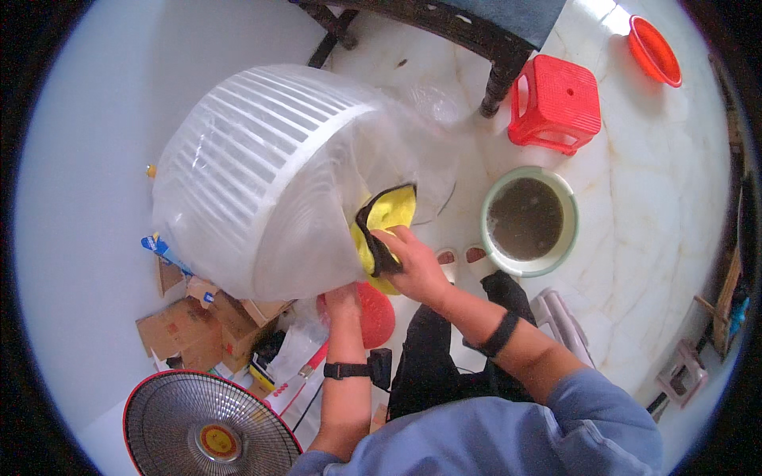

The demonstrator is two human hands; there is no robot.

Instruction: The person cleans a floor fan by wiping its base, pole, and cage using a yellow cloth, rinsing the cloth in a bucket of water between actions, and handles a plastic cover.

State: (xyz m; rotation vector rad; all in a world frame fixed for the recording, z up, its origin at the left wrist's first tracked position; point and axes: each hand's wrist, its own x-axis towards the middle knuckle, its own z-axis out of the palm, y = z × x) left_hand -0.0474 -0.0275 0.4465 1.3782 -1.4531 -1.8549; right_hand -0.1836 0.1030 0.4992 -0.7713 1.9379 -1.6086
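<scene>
My right hand [419,268] grips a yellow cloth [393,208] with a dark border, folded and bunched. The cloth is against the side of a large rounded object [238,172] with white ribs, wrapped in translucent plastic film. My left hand [344,297] is at the lower edge of this wrapped object, and its fingers are hidden behind it. A red round item [375,318] shows just beside my left wrist. Loose plastic film [411,143] trails from the object's right side.
On the floor stand a basin of murky water [524,219], a red plastic stool [556,101] and a red basin [653,52]. A dark-legged table [506,65] is at the top. Cardboard boxes [184,330] and a round heater with wire guard [208,428] are at lower left.
</scene>
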